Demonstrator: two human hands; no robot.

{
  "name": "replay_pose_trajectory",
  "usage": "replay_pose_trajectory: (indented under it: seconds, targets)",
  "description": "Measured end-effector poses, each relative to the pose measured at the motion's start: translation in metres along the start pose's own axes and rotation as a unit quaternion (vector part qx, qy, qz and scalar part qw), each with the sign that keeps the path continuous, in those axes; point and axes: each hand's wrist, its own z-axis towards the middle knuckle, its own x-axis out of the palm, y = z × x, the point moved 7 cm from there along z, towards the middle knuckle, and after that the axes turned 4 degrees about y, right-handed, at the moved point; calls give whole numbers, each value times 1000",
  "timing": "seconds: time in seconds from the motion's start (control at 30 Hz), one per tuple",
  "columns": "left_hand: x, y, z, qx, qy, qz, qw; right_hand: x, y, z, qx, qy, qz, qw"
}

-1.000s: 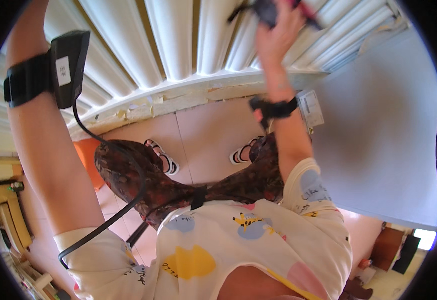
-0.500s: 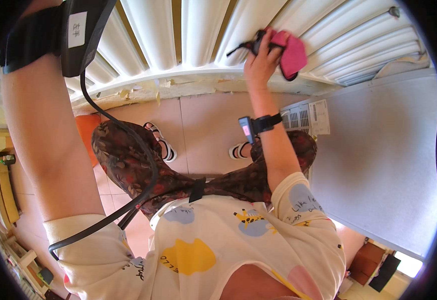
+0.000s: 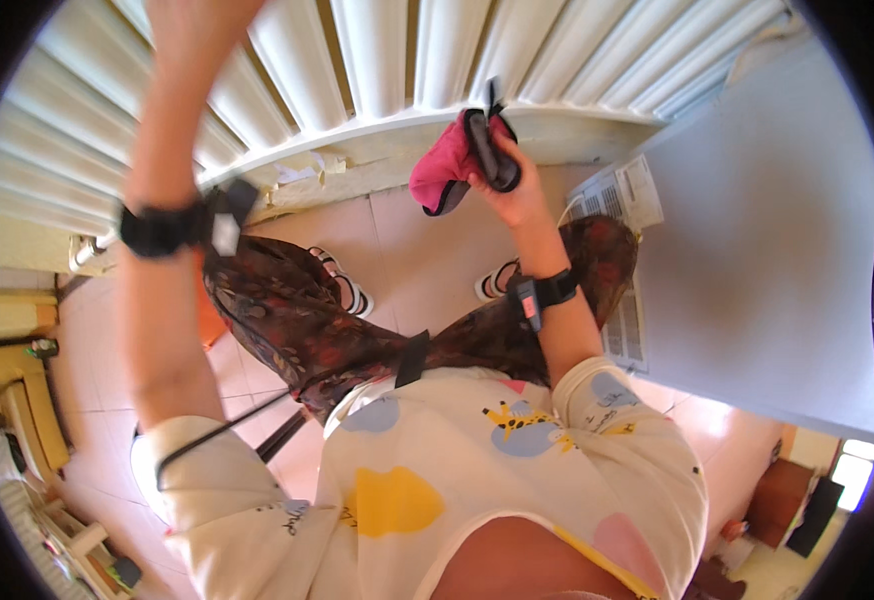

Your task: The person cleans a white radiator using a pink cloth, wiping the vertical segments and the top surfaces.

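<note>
at the far left stands a tan piece of furniture (image 3: 2, 365) on the tiled floor (image 3: 97, 340). the left forearm reaches up, a black wristband (image 3: 157, 232) around it; the left hand (image 3: 197, 22) is cut by the upper edge, its fingers out of sight, so i cannot tell how far open it is or whether it has hold of anything. it is in front of a row of white slats (image 3: 367, 60) that runs across the top. below, a black cable (image 3: 222, 425) passes the sleeve, next to dark patterned trousers (image 3: 287, 320) and white-strapped sandals (image 3: 360, 300).

right of the middle, the pink and black cloth item (image 3: 442, 170) is up over the floor, near the slats' lower border, its pink part to the left and a black strap (image 3: 494, 97) pointing up. the right hand (image 3: 513, 192) is closed around its black edge. further right, a large grey cabinet (image 3: 757, 250) fills the side.
</note>
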Motion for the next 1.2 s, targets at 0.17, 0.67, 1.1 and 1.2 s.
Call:
replay_pose_trajectory:
  seconds: [0.17, 0.67, 1.1, 1.2]
  targets:
    - [87, -44, -189, -242, 328, -308, 860, 29, -7, -4, 132, 201, 186, 953]
    - [99, -70, -284, -586, 344, -431, 594, 1, -7, 41, 212, 210, -148, 943]
    - [105, -108, -261, -613, 215, -669, 362, 12, -15, 6, 193, 157, -412, 877]
    - [113, -116, -257, -610, 210, -686, 336, 24, -35, -9, 240, 230, -207, 920]
